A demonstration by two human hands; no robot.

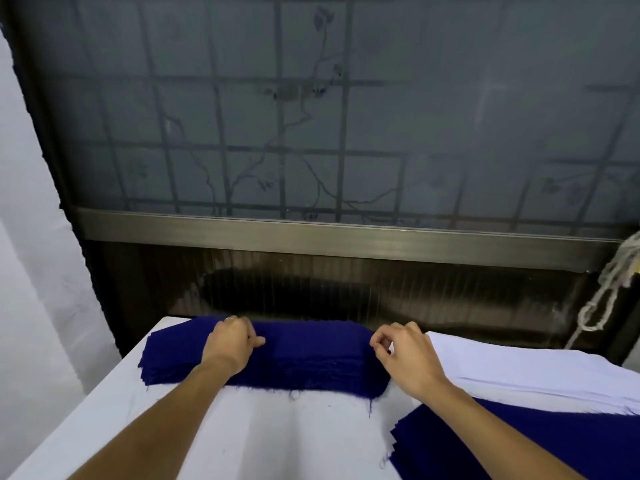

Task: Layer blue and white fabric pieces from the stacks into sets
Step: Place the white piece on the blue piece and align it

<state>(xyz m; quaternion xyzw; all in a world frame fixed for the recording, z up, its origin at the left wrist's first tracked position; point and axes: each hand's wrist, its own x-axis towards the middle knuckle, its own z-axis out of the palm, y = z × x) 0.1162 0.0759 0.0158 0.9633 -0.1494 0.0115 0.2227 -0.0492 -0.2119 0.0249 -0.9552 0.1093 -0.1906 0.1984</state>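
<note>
Where the desk is nearest: its white cover (277,441) is lying bare between the two forearms, leaving room for building a set.
Near blue stack: the near blue stack (595,448) is sitting at the lower right, its edges fanning out, and the right forearm is crossing over it.
Left hand: the left hand (230,344) is resting on top of the far blue stack (311,355), left of its middle. Its fingers (258,340) are curling in, thumb tip meeting forefinger. I cannot tell whether a piece is caught between them.
Right hand: the right hand (405,355) is working at the same stack's right end. Its fingers (379,341) are curling towards the thumb with a small gap showing, and I cannot tell whether they are gripping cloth.
Far blue stack: it is lying thick along the desk's far edge, with loose threads trailing from its near side.
White stack: the white stack (519,365) is lying just beside the blue one on the right, running off towards the frame edge.
Step in hand: the person is probably teasing the top blue piece free at both ends.
Doing it well: this is calling for rolling one layer only off the pile, since frayed edges are likely clinging together. Lifting both ends evenly is keeping the piece flat, and the pile beneath is needing to stay square.
Behind: a frosted window (346,116) with a grid is standing past the desk, and a knotted cord (609,292) is hanging at the right.
</note>
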